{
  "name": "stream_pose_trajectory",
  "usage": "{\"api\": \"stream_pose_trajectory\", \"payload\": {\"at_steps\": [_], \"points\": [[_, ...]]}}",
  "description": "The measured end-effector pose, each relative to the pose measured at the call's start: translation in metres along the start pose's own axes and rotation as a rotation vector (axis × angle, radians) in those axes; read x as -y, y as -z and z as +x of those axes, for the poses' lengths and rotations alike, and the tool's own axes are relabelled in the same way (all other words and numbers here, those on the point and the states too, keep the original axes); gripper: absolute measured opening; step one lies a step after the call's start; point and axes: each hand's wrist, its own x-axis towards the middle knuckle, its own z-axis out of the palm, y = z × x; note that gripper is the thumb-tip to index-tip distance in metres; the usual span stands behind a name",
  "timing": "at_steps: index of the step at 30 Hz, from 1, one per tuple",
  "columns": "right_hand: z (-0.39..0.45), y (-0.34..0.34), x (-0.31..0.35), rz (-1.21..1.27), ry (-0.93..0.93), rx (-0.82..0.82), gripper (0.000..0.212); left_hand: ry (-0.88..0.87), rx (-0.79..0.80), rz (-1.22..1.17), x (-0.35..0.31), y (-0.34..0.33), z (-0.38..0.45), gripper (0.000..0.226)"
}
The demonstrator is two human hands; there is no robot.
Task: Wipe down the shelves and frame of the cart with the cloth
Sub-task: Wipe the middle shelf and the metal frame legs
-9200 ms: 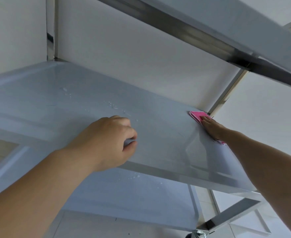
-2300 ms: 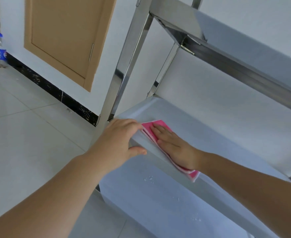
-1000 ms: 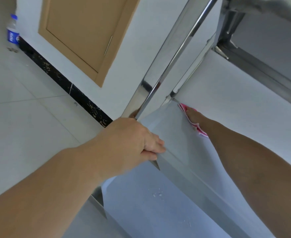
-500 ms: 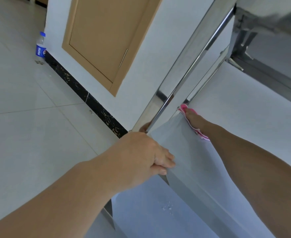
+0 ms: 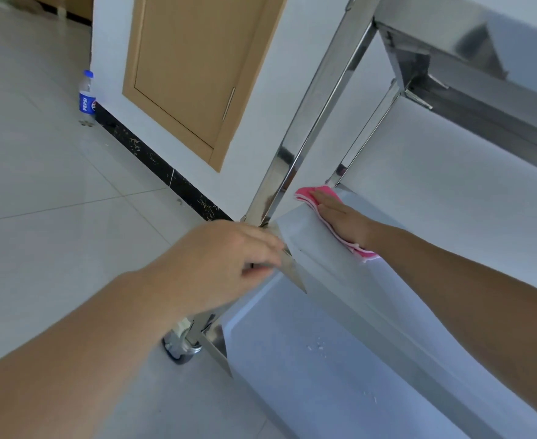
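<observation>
Pink cloth (image 5: pixel 305 194) lies on middle shelf (image 5: pixel 324 248) at its far-left edge, long axis running from the rear post toward the person. Right hand (image 5: pixel 340 218) presses it flat, fingers straight. Left hand (image 5: pixel 229 261) at the shelf's front corner by the front post (image 5: pixel 308 122), fingers loosely bent (grip: can't tell). 3 shelves, 1 caster (image 5: pixel 181 346), 1 bottle (image 5: pixel 87 98) w/ blue label by the wall.

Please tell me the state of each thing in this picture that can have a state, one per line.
pink cloth: folded, pressed flat on the middle shelf's far corner.
right hand: flat on the cloth, fingers straight.
left hand: at the shelf's front corner; grip unclear.
lower shelf: wet, scattered droplets.
cabinet door: closed.
bottle: upright, capped.
</observation>
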Motion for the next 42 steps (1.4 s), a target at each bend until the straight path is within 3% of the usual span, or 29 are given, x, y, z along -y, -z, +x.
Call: {"api": "stream_pose_trajectory", "payload": {"at_steps": [3,12,17,23,29,33,38,42], "points": [[-0.016,-0.003,0.019,-0.004,0.016,0.011,0.047,0.013,-0.04,0.089,0.001,0.016,-0.01,0.016],[-0.069,-0.018,0.082,-0.063,0.142,0.071,0.048,0.174,0.242,0.102,-0.007,0.018,-0.02,0.018],[-0.092,-0.024,0.106,-0.051,0.236,0.108,0.046,0.194,0.271,0.119,-0.009,0.023,-0.023,0.019],[-0.104,-0.026,0.11,0.002,0.207,0.135,0.047,0.171,0.4,0.154,0.002,0.024,-0.034,0.02],[-0.11,-0.028,0.111,0.008,0.155,0.159,0.066,0.132,0.399,0.084,0.031,-0.005,-0.026,0.02],[-0.115,-0.028,0.115,-0.074,0.147,0.103,0.06,0.069,0.485,0.015,0.04,-0.032,-0.031,0.022],[-0.116,-0.03,0.116,-0.121,0.144,0.058,0.056,0.118,0.501,-0.095,0.051,-0.043,-0.025,0.02],[-0.121,-0.032,0.115,-0.167,0.154,0.043,0.057,0.114,0.562,-0.04,0.041,-0.04,-0.024,0.018]]}}
